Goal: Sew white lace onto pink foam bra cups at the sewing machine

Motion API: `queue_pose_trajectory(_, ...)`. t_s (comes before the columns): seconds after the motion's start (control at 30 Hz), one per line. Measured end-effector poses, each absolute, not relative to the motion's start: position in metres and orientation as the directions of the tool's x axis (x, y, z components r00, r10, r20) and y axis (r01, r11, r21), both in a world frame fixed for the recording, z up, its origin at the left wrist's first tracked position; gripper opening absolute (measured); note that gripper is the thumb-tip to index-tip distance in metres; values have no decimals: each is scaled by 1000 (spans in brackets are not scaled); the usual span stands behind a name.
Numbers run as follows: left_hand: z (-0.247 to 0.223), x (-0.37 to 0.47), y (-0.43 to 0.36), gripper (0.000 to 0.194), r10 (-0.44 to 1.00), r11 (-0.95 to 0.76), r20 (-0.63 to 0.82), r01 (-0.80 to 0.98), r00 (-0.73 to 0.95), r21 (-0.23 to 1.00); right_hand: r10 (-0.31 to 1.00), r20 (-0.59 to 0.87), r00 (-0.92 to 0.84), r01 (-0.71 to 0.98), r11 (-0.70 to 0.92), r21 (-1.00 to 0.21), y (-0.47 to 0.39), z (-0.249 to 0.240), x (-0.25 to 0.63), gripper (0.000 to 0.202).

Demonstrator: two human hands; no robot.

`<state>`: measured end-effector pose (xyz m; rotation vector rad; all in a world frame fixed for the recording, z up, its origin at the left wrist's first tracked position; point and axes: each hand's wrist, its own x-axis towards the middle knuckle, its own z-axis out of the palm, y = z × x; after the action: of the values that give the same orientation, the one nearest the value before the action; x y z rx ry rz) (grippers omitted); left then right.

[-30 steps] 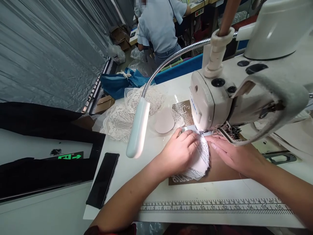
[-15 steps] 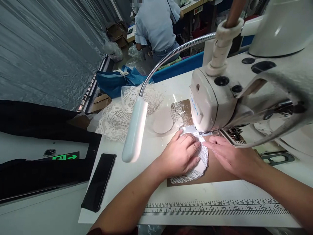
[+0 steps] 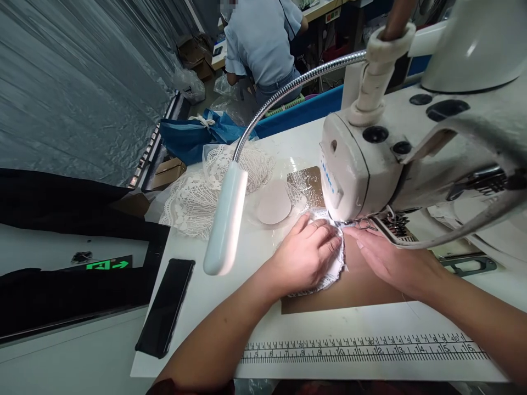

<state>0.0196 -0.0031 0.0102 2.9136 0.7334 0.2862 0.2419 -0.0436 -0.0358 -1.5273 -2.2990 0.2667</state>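
On the fabric lies my left hand [image 3: 307, 255], its fingers laid over a white lace-covered piece [image 3: 335, 267] and pressing it down just in front of the needle area. The piece is rounded, with a trimmed edge showing right of the fingers; the hand hides much of it. My right hand [image 3: 385, 255] rests at the piece's right side, fingers stretched out, fingertips touching its edge beside the presser foot. The sewing machine [image 3: 343, 170] stands over this spot, and its head hides the needle. A brown sheet [image 3: 354, 288] lies under the piece and my right hand.
Cream lace [image 3: 189, 203] and a pale oval pad [image 3: 273, 203] lie on the left of the table. A gooseneck lamp [image 3: 225, 225] hangs over it. A black phone [image 3: 165, 307] and a printed ruler scale [image 3: 362, 349] are nearer me. Beyond sits another person [image 3: 263, 44].
The lace-covered piece has moved up towards the machine and turned, so less of it shows below my left hand. My left hand has shifted slightly with it; my right hand stays nearly in place.
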Motion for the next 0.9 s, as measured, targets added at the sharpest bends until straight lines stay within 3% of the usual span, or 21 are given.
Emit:
queue_pose_trajectory(0.13,6,19,-4,36,467,-875,162,428,870,225,914,317,-254,878,356,-321,-44,-34,242,35)
queue_pose_trajectory(0.33,2,14,-3,39,455,-881,185,411,871,234,893,224,-390,824,447,-349,-48,-34,242,45)
queue_pose_trajectory(0.9,3,17,0,38,482,-875,154,466,862,130,912,196,-359,859,406,-313,-44,-36,240,38)
